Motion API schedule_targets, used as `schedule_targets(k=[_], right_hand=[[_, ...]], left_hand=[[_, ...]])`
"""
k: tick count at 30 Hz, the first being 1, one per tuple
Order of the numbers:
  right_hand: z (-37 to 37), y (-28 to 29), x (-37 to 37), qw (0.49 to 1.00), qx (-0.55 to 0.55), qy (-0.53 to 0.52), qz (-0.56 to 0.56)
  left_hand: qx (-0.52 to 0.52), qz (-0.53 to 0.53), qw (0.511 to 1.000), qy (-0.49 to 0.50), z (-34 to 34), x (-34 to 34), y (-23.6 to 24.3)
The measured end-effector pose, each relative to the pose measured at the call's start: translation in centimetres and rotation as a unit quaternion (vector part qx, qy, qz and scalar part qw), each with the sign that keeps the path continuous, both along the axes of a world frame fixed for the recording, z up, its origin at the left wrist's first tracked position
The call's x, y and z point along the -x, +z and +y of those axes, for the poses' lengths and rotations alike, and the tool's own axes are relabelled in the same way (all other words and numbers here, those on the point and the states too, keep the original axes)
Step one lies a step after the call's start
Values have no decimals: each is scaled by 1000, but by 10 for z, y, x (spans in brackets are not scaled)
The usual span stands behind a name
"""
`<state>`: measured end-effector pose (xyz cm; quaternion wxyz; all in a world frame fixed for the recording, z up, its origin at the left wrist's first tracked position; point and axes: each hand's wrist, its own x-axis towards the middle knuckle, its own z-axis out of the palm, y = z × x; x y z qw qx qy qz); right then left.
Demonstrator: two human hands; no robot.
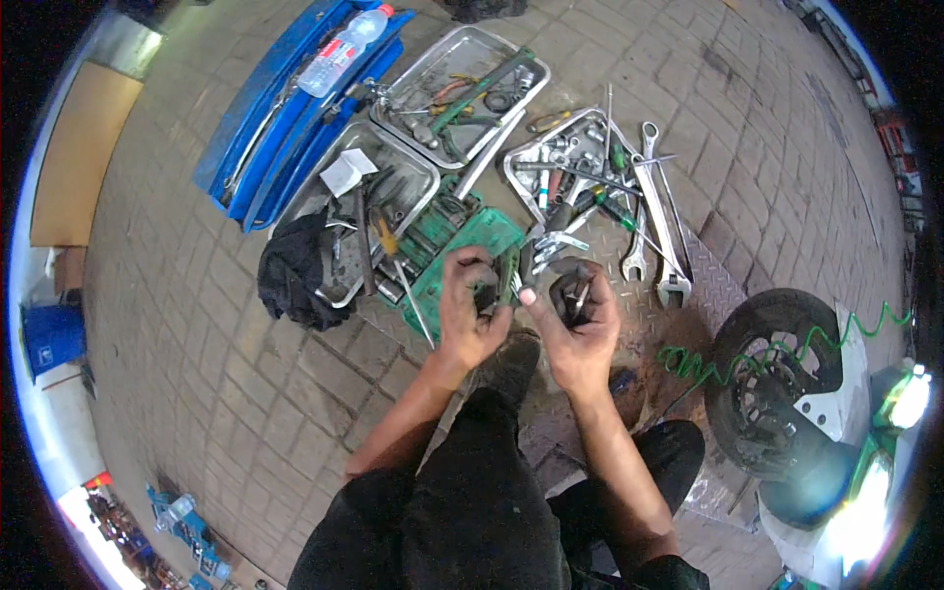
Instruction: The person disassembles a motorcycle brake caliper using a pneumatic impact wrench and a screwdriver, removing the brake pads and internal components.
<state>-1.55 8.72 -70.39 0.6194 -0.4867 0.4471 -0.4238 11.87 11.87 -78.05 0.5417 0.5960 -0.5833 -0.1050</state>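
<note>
While a person sits over a paved floor, two bare hands meet at centre: left hand (472, 310), fingers curled beside a small green-and-dark piece (508, 275), whether clamped on it I cannot tell; right hand (582, 329), thumb stretched to that same piece between the hands, other fingers folded round a slim metallic piece (582, 293). Just beyond the left hand: green case (497, 234), open. Far left: blue toolbox (280, 118), clear bottle (344, 51) lying on top. Near it: metal tray (405, 184) bearing white paper (348, 172), dark cloth (300, 270) at its left edge. Farther: second tray, with a green-handled hammer (482, 101). Right of centre: third tray, heaped with hand tools; adjustable wrench (673, 283) beside it. Near right: one wheel (733, 393), green coiled hose (718, 374) passing across it.
</note>
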Motion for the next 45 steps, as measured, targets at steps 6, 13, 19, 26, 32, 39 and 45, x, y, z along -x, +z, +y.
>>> schedule_targets(k=[6,13,19,26,32,39,45], right_hand=[[-5,-10,23,973,139,-31,182],[-7,-3,38,935,142,44,320],[11,-7,41,953,156,14,258],[-31,41,42,908,-82,-30,-411],[-27,24,22,934,-63,25,-350],[-16,9,57,987,45,129,-88],[-5,9,114,905,268,154,293]], left_hand=[[-19,75,996,-43,7,21,-7],[-18,26,997,-69,10,29,-30],[-5,54,996,-74,4,29,-26],[4,25,993,-116,18,32,-27],[8,70,981,-179,29,37,-22],[-177,190,909,-327,64,32,-52],[-373,98,760,-523,52,17,-16]])
